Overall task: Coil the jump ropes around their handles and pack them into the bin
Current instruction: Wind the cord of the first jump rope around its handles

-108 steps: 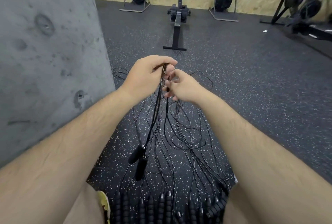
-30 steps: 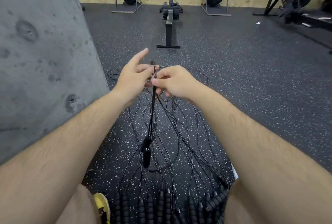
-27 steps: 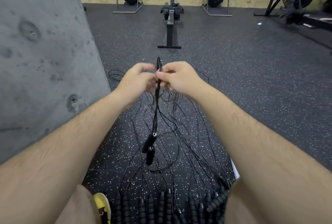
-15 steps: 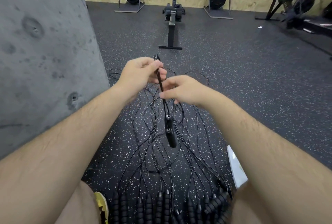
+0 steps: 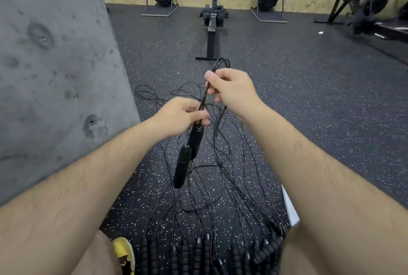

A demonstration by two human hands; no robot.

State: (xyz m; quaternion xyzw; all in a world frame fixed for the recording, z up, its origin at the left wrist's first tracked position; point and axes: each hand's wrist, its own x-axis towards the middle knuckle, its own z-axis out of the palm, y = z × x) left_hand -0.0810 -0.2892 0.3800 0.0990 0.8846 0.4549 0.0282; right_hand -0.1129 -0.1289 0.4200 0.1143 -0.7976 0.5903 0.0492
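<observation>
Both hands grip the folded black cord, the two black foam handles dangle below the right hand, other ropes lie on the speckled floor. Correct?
Not quite. In the head view the two black foam handles dangle below the left hand, not the right hand, which grips the folded black cord higher up. The rest holds: other ropes lie on the speckled floor.

**One head-worn wide-angle view, tilted toward the floor**

The camera sits on the person's head, facing forward and down. Both forearms enter from the lower corners and meet close ahead at mid-frame, where the left hand and right hand hold a jump rope. The speckled rubber floor fills most of the frame. A concrete wall stands close at the left, and a rowing machine lies well off near the top.
</observation>
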